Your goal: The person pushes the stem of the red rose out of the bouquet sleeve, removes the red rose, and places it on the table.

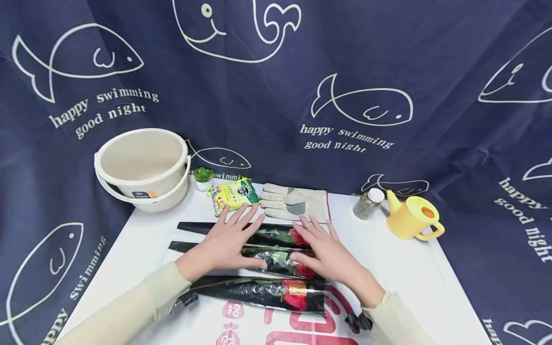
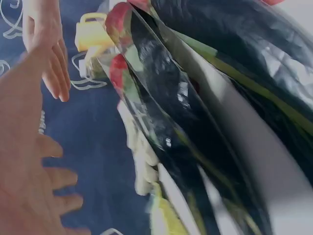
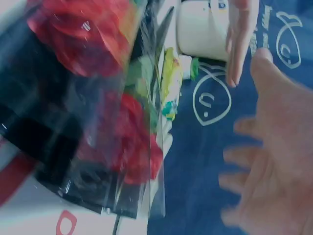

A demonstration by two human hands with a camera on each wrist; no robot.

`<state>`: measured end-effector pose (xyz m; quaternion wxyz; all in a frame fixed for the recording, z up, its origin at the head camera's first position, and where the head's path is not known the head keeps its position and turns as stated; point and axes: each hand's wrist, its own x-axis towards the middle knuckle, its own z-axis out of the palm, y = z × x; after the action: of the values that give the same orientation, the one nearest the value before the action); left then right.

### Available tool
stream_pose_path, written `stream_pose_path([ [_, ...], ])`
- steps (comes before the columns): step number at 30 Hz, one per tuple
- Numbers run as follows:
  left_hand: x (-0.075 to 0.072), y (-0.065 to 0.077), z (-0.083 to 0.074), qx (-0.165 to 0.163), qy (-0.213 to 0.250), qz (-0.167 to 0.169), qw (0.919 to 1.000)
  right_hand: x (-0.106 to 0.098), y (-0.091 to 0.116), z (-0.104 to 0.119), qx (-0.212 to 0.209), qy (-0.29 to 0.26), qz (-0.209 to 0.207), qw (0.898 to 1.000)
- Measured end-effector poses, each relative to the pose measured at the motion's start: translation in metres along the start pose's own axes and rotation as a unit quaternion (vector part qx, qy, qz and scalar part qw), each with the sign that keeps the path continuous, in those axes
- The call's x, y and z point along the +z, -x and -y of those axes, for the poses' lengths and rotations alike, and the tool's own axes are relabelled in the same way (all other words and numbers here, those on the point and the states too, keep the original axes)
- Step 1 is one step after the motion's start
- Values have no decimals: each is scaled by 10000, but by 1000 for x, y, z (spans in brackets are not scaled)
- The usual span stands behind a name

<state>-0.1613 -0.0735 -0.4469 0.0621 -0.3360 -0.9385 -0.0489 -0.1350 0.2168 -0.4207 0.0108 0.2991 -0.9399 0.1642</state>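
Three single red roses in black and clear sleeves lie in a row: a front rose (image 1: pixel 295 293), a middle rose (image 1: pixel 280 259) and a back rose (image 1: pixel 276 234). Their blooms face right, black tapered ends left. Over the middle and back sleeves my left hand (image 1: pixel 226 244) spreads its fingers, palm down. My right hand (image 1: pixel 332 254) is spread likewise near the blooms, covering part of the middle and back ones. Both wrist views show a gap between the hands and the sleeves; the left hand (image 2: pixel 29 161) and right hand (image 3: pixel 279 152) hold nothing.
Behind the roses are a yellow packet (image 1: pixel 235 195), a small potted plant (image 1: pixel 203 178) and work gloves (image 1: pixel 297 202). A white bucket (image 1: pixel 142 177) stands back left. A lidded jar (image 1: pixel 367 205) and a yellow watering can (image 1: pixel 409 218) stand right. A printed white sheet (image 1: pixel 254 321) lies in front.
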Motion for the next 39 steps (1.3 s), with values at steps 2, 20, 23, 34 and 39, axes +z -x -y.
stream_pose_path([
  [2,6,-2,9,94,320,-52,9994,1,-9,-9,-186,-553,11,9983],
  [20,45,-11,86,6,1014,1199,9876,35,-56,-63,-513,-15,559,9971],
  [23,47,-8,89,48,881,961,9915,38,-53,-66,-434,-20,548,9975],
  [34,53,-8,97,357,438,-44,9984,39,-46,-71,-427,-44,-199,9989],
  [39,31,-5,95,475,258,-514,9972,26,-42,-66,-630,-3,-609,9962],
])
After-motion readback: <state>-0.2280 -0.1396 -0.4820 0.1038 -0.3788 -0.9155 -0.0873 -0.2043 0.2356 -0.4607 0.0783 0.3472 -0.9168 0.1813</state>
